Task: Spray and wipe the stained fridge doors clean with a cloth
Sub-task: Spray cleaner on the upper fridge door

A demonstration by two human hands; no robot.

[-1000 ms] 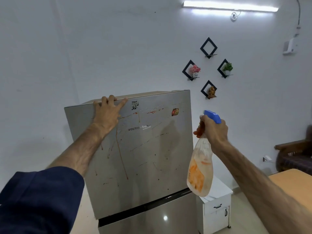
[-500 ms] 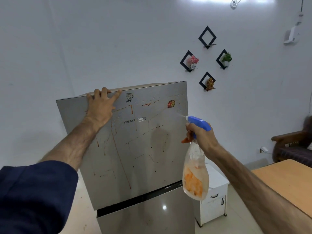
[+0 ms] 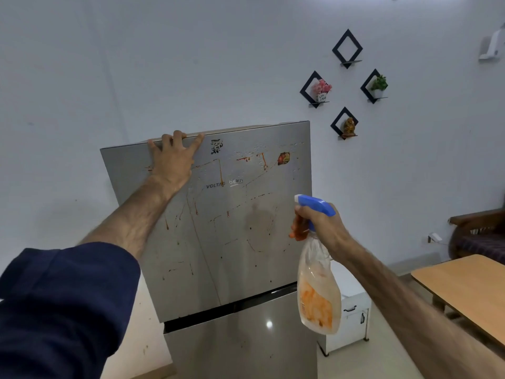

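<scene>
A silver two-door fridge stands ahead. Its upper door (image 3: 240, 242) carries red-brown drips and streaks, with small wet droplets near the top right. The lower door (image 3: 246, 343) shows a few small spots. My left hand (image 3: 175, 160) lies against the upper door's top left corner, fingertips hooked over the top edge. My right hand (image 3: 319, 225) grips a spray bottle (image 3: 318, 294) with a blue head and clear body holding orange liquid; a finger sits on the orange trigger and the nozzle faces the upper door. No cloth is in view.
A small white cabinet (image 3: 352, 315) stands just right of the fridge. A wooden table (image 3: 464, 294) fills the lower right, with a dark wooden sofa (image 3: 481, 236) behind it. Diamond wall shelves (image 3: 347, 49) with small ornaments hang above the fridge's right side.
My right hand has lowered the spray bottle and brought it closer to the door's right edge. Droplets now show on the upper right of the door. My left hand stays on the top corner.
</scene>
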